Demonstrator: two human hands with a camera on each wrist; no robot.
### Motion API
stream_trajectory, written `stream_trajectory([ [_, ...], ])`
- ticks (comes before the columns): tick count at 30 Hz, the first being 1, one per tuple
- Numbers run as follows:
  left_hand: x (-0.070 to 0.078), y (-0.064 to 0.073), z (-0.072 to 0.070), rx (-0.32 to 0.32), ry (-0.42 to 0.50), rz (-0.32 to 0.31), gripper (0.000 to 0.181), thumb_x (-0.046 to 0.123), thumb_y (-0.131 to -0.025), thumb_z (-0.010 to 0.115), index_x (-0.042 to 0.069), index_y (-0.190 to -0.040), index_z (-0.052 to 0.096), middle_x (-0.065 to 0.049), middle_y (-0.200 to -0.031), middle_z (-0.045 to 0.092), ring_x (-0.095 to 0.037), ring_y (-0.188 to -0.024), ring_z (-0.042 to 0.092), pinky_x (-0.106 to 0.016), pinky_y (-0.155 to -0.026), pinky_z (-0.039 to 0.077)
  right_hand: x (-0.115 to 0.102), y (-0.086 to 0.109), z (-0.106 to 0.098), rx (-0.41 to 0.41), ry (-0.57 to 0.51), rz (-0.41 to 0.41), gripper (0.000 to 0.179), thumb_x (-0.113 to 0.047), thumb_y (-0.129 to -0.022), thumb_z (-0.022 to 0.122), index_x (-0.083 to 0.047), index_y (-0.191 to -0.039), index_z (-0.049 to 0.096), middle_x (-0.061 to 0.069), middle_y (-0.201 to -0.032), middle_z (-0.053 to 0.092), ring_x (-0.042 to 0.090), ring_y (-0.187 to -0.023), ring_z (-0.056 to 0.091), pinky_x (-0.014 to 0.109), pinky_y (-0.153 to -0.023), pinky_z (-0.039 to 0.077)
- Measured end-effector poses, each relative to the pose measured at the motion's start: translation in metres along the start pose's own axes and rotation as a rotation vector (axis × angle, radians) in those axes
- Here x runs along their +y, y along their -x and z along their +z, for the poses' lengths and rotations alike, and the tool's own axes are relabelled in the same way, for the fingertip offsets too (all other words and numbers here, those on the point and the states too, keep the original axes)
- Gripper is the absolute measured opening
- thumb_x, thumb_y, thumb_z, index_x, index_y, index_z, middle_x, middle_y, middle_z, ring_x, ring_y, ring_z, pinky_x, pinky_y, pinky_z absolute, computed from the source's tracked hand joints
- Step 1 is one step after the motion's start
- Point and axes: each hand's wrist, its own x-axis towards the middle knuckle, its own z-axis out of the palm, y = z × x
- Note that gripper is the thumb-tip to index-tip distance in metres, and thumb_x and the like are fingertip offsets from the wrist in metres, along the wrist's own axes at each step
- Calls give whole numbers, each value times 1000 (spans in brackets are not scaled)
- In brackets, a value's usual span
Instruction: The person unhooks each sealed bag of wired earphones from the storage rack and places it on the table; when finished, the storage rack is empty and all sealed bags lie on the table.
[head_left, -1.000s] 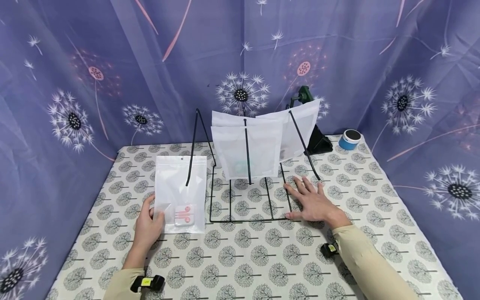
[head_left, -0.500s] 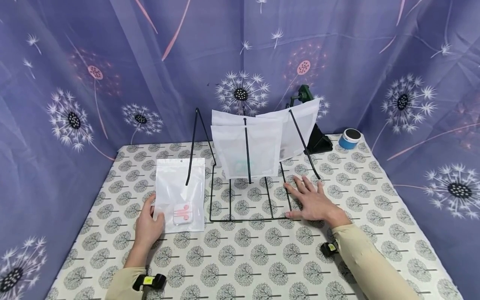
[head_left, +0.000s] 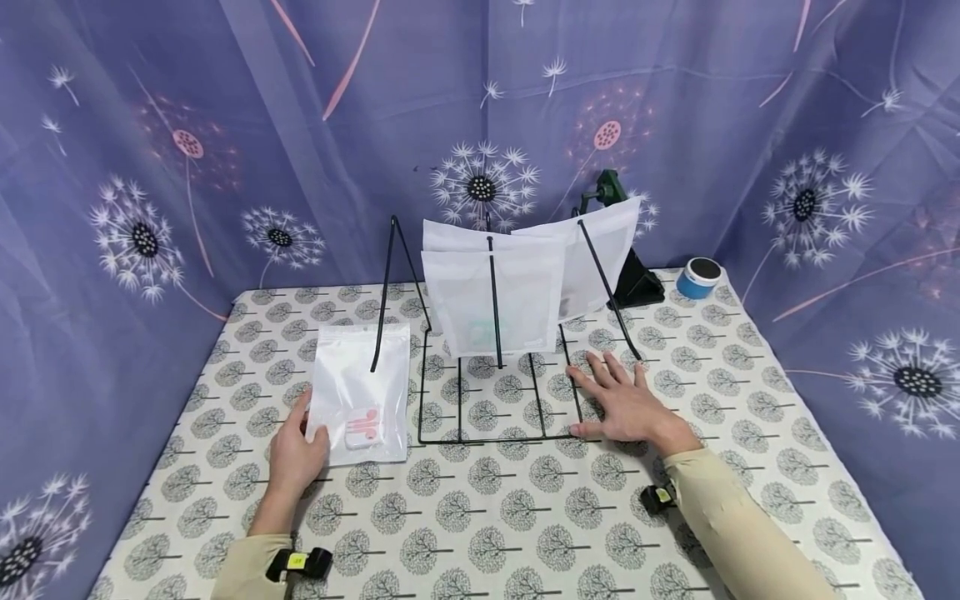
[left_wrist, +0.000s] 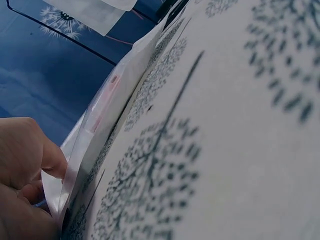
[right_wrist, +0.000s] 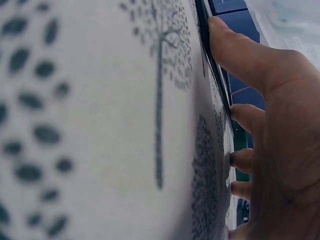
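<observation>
In the head view my left hand [head_left: 296, 446] pinches the left edge of a white zip pouch [head_left: 337, 375], thumb on its front. Pink earphones in a small case [head_left: 362, 427] show through the pouch's lower part. The left prong [head_left: 383, 304] of a black wire display rack [head_left: 480, 440] overlaps the pouch's upper part. My right hand [head_left: 618, 407] lies with fingers spread at the right side of the rack's base; the right wrist view shows its thumb [right_wrist: 240, 47] against a black wire. White pouches [head_left: 457, 292] hang on the middle prong, and another pouch [head_left: 600, 250] on the right one.
Behind the right prong stands a dark green and black stand [head_left: 633, 279]. A blue and white round container [head_left: 699, 278] sits at the back right corner. A purple dandelion curtain [head_left: 360, 167] encloses the tree-print tablecloth [head_left: 487, 517].
The held pouch's top edge has dropped lower in view, and the pouch now lies further back. My left hand has shifted very slightly; my right hand keeps its place on the rack.
</observation>
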Motion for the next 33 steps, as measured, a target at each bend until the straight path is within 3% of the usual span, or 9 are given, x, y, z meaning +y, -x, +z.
stream_trajectory([
  [6, 1, -1, -2, -32, -22, 23, 69, 2, -89, 51, -1, -152, 23, -30, -151, 34, -49, -134, 38, -57, -111, 35, -1, 0, 1, 2, 0, -3, 103, -82, -76, 52, -26, -156, 22, 18, -163, 11, 45, -148, 4, 78, -108, 2],
  [12, 4, 0, -1, -37, -54, 23, 66, 3, -90, 50, -3, -151, 25, -35, -141, 42, -51, -127, 45, -59, -109, 37, 0, 0, 0, 2, -13, -2, 103, -83, -75, 51, -26, -156, 22, 17, -163, 10, 44, -149, 2, 77, -109, -2],
  [20, 3, 2, -1, -26, -67, 56, 63, 3, -90, 50, -9, -148, 29, -33, -115, 51, -51, -103, 55, -62, -93, 47, 0, 0, 1, 8, -18, -5, 103, -83, -75, 52, -26, -156, 22, 19, -163, 10, 45, -148, 3, 78, -108, -3],
  [27, 2, 2, 0, -32, -61, 55, 63, 4, -90, 50, -8, -148, 30, -32, -114, 49, -48, -101, 55, -61, -91, 47, -1, 1, 0, 5, -12, -2, 103, -83, -75, 52, -26, -156, 23, 18, -163, 11, 45, -148, 3, 78, -108, -2],
  [33, 3, 3, -1, 1, -47, 32, 62, 6, -88, 52, -6, -146, 35, -31, -121, 43, -47, -108, 49, -61, -100, 40, 1, -1, 1, 6, -7, -8, 102, -81, -76, 54, -25, -156, 23, 19, -163, 10, 46, -148, 3, 79, -107, -2],
])
